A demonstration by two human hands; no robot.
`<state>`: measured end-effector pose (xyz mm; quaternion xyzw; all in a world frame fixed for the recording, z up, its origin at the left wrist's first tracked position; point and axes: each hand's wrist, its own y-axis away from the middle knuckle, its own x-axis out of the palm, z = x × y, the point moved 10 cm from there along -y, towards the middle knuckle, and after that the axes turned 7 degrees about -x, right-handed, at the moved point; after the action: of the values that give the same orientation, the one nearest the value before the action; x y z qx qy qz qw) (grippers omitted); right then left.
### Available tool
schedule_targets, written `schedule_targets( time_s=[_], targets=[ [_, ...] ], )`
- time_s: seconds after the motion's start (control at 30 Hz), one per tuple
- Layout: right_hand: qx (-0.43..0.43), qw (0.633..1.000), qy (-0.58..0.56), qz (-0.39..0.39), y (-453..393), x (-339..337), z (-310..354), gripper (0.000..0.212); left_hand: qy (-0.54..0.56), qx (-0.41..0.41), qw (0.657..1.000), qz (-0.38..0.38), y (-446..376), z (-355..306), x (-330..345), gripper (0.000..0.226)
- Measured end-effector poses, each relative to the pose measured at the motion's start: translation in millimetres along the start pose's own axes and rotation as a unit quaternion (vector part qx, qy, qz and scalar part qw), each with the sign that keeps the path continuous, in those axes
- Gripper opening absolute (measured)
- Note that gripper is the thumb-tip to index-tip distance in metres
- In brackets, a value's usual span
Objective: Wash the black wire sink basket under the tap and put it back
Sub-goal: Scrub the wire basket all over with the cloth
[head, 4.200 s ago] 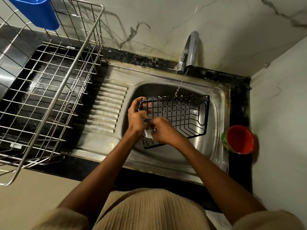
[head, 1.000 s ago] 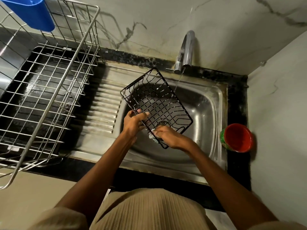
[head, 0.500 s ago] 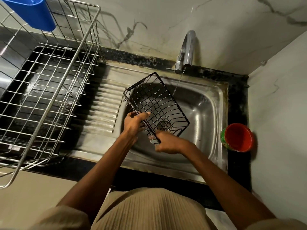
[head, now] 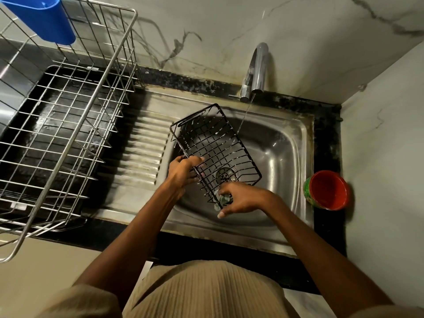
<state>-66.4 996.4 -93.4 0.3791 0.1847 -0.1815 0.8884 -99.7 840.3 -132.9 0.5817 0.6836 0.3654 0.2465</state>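
One black wire sink basket (head: 214,152), held tilted over the bowl of one steel sink (head: 286,157), its far end up toward the tap, its near corner low between the two hands; white flecks on several wires.
One left hand (head: 183,172), fingers curled round the basket's left rim, clamped on the wire.
One right hand (head: 241,198), just right of the left hand, at the basket's near corner; fingers pinch one small pale scrubbing pad (head: 223,199) against the wire; the thumb points toward the person.
One chrome tap (head: 258,70), beyond both hands; one thin stream of water (head: 245,113) falls past the basket's right edge.
One drain (head: 226,174), seen through the basket's mesh, just beyond the right hand.
One ribbed draining board (head: 140,152), left of the left hand.
One large steel wire dish rack (head: 64,125), farther left; one blue plastic holder (head: 42,18) hangs on its far side.
One red cup (head: 328,189), right of the right hand, on the black counter edge.
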Motion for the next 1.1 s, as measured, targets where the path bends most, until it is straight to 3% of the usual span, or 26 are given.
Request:
schedule_targets(
  time_s=[0.03,0.17,0.47,0.57,0.63,0.7,0.77,0.83,0.87,0.9,0.93,0.97,1.03,1.1],
  targets=[
    [-0.006,1.000,-0.013,0.012,0,3,1,0.054,-0.007,-0.001,1.000,0.000,-1,-2,0,0.086],
    [-0.053,0.995,-0.079,-0.016,2,-10,4,0.033,-0.029,-0.028,0.999,0.003,0,-1,2,0.046],
    [-0.153,0.922,-0.277,-0.224,28,-70,4,0.020,-0.019,-0.121,0.991,0.058,11,-15,17,0.037],
    [-0.181,0.886,-0.143,-0.402,54,-104,24,0.023,-0.004,-0.187,0.977,0.101,25,-12,37,0.044],
    [-0.180,0.835,-0.054,-0.517,76,-122,38,0.037,-0.010,-0.223,0.968,0.117,29,-2,48,0.061],
    [-0.157,0.808,-0.042,-0.567,85,-135,36,0.047,-0.083,-0.250,0.958,0.113,35,11,54,0.084],
    [-0.131,0.811,-0.037,-0.568,83,-141,30,0.052,-0.316,-0.147,0.937,0.003,31,-3,35,0.095],
    [-0.125,0.824,-0.033,-0.552,78,-141,28,0.055,-0.570,0.072,0.798,-0.183,45,-55,24,0.087],
    [-0.124,0.828,-0.038,-0.545,76,-140,28,0.055,-0.604,0.165,0.745,-0.227,57,-76,32,0.080],
    [-0.124,0.831,-0.048,-0.541,74,-141,29,0.053,-0.592,0.251,0.733,-0.222,65,-87,43,0.075],
    [-0.125,0.831,-0.062,-0.538,71,-142,29,0.052,-0.564,0.314,0.745,-0.170,71,-92,58,0.070],
    [-0.126,0.830,-0.073,-0.538,68,-144,30,0.049,-0.512,0.353,0.779,-0.079,74,-88,74,0.064],
    [-0.121,0.824,-0.079,-0.547,65,-149,30,0.045,-0.379,0.353,0.852,0.081,79,-76,100,0.054],
    [-0.111,0.811,-0.089,-0.567,67,-153,27,0.041,-0.273,0.330,0.895,0.125,79,-71,112,0.046]
  ],
)
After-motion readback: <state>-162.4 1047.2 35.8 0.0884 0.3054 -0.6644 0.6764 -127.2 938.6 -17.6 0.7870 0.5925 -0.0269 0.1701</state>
